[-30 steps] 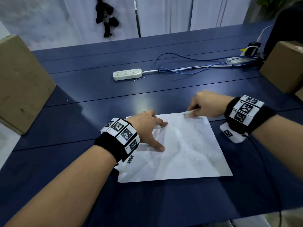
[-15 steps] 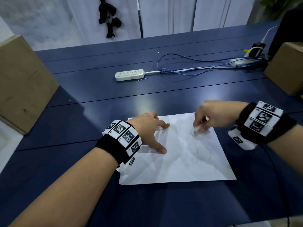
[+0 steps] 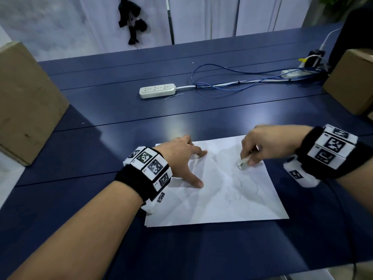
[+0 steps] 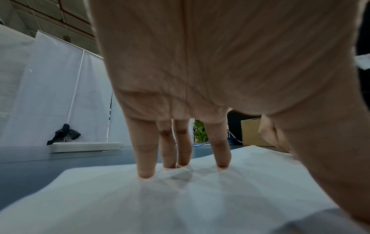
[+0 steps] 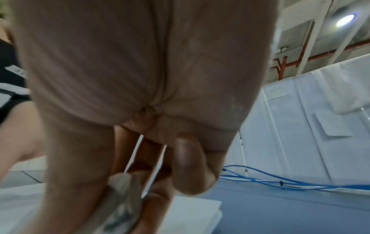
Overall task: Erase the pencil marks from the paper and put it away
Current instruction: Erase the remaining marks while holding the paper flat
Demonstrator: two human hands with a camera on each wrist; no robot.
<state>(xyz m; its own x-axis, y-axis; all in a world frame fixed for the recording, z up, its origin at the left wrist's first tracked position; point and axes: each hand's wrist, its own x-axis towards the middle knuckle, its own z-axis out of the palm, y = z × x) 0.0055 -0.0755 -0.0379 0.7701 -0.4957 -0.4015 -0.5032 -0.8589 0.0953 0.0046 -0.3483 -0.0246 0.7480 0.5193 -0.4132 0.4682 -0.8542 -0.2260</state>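
A white sheet of paper with faint pencil lines lies on the dark blue table. My left hand presses down on the sheet's left part with straight, spread fingers; the fingertips stand on the paper. My right hand pinches a small white eraser between thumb and fingers, its tip down on the upper right part of the sheet. In the right wrist view the eraser shows blurred, with the paper beneath.
A white power strip and blue cables lie across the far half of the table. Cardboard boxes stand at the left edge and the right edge. A second power strip with plugs sits at far right.
My right hand has brought the eraser from the sheet's far edge down onto the paper, toward me. The left hand has stayed pressed on the sheet.
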